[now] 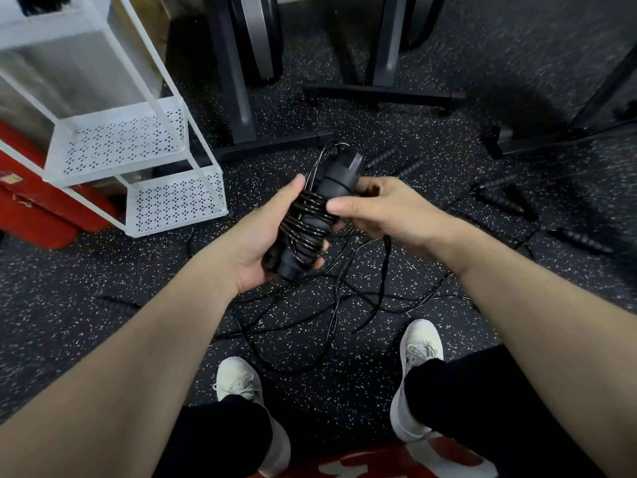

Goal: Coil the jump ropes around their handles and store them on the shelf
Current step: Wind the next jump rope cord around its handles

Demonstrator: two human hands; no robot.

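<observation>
A dark rubber floor (pixel 103 270) flecked with pale specks fills the room. Black machine frames (pixel 382 91) stand on it along the far side, their flat feet resting on the floor, and a red box (pixel 31 208) sits at the left edge.

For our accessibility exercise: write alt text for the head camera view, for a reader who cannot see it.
A person's left hand grips a pair of black jump rope handles partly wrapped in cord, while the right hand pinches the cord against them. Loose cord and more handles lie on the speckled floor; a white shelf stands at left.
</observation>
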